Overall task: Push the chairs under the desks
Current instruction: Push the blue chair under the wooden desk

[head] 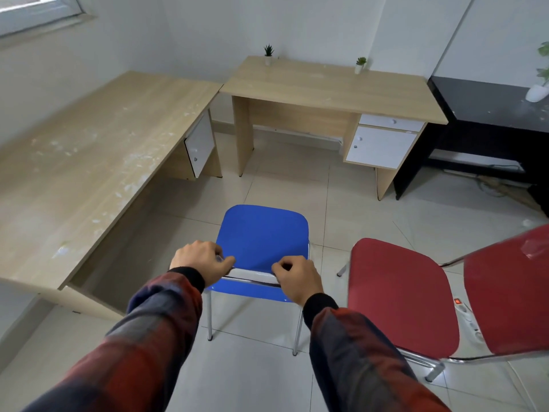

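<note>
A blue chair [263,230] with chrome legs stands on the tiled floor in front of me, its seat facing a wooden desk [329,84] at the far wall. My left hand [200,261] grips the left end of the blue chair's backrest top. My right hand [298,278] grips the right end of the same backrest. A red chair [401,292] stands just right of the blue one, its seat turned to the left and its backrest at the frame's right edge. A second, long wooden desk [89,153] runs along the left wall.
Two small potted plants [268,53] sit at the back of the far desk, which has white drawers [381,144] on its right. A black desk [490,105] stands at right. A power strip [466,315] and cables lie on the floor behind the red chair.
</note>
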`<state>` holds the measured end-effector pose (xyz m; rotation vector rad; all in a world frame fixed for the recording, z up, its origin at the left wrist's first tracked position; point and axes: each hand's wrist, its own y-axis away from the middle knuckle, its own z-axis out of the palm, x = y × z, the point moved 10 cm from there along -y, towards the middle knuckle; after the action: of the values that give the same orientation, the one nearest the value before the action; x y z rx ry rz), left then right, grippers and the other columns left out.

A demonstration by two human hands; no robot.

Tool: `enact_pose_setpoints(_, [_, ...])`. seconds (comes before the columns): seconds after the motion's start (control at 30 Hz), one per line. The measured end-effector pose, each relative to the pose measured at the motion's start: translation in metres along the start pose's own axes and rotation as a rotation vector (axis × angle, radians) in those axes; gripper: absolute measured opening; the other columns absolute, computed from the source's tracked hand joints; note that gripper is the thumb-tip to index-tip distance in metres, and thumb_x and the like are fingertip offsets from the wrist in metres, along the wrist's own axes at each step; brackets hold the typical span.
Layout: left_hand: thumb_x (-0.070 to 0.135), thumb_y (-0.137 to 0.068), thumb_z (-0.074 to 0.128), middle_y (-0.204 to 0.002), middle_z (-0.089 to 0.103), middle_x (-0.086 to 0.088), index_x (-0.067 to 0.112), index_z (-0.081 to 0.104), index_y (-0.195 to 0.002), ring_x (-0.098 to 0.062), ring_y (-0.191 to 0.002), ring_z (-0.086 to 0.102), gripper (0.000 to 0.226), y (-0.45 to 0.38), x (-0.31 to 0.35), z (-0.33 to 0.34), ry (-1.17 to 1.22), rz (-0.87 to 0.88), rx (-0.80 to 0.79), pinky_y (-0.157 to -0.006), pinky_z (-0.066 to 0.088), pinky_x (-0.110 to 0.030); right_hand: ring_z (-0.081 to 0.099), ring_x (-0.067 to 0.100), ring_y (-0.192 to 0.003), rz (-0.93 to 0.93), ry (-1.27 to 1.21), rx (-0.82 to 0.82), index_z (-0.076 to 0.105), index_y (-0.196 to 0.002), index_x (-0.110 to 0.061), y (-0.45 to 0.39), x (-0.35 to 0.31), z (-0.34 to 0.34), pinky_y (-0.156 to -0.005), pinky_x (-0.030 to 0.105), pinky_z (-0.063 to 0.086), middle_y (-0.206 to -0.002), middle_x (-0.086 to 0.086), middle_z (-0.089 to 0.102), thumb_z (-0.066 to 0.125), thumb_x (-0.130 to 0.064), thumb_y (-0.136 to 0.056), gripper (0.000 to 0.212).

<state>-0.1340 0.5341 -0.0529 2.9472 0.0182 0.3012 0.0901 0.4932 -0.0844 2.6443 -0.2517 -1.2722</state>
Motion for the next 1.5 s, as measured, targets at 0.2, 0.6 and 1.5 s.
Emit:
enact_pose_setpoints(0.2, [0.05, -0.08, 0.046, -0.067, 0.063, 0.002, 0.018, 0.065, -0.072, -0.023, -0.067, 0.06, 0.039, -0.017, 0.045, 0.003, -0.028, -0.008, 0.023, -0.064, 0.049, -0.029, 0.041, 0.014, -0.053, -0.001, 0.023, -0.006, 0.052, -0.051, -0.017, -0.04, 0.019, -0.039, -0.056, 0.031, 0.036, -0.048, -0.007, 0.046, 0.059, -0.027, -0.086, 0.037])
enact_pose_setpoints(0.6, [0.048, -0.082, 0.044, -0.065, 0.061, -0.002, 0.015, 0.065, -0.071, -0.024, -0.062, 0.057, 0.041, -0.043, 0.08, 0.008, -0.032, -0.001, 0.074, -0.059, 0.045, -0.029, 0.047, 0.02, -0.062, 0.121, 0.037, 0.001, 0.071, -0.077, 0.003, -0.077, 0.046, -0.069, -0.063, 0.034, 0.038, -0.064, 0.012, 0.057, 0.06, -0.047, -0.084, 0.052])
enact_pose_setpoints(1.5, [0.049, -0.081, 0.045, -0.067, 0.063, 0.001, 0.019, 0.065, -0.07, -0.021, -0.064, 0.059, 0.038, -0.081, 0.112, 0.01, -0.05, 0.052, 0.013, -0.059, 0.049, -0.029, 0.047, 0.018, -0.054, 0.12, 0.255, -0.01, 0.05, -0.054, -0.018, -0.088, 0.034, -0.088, -0.054, 0.029, 0.036, -0.055, -0.002, 0.047, 0.055, -0.058, -0.09, 0.055])
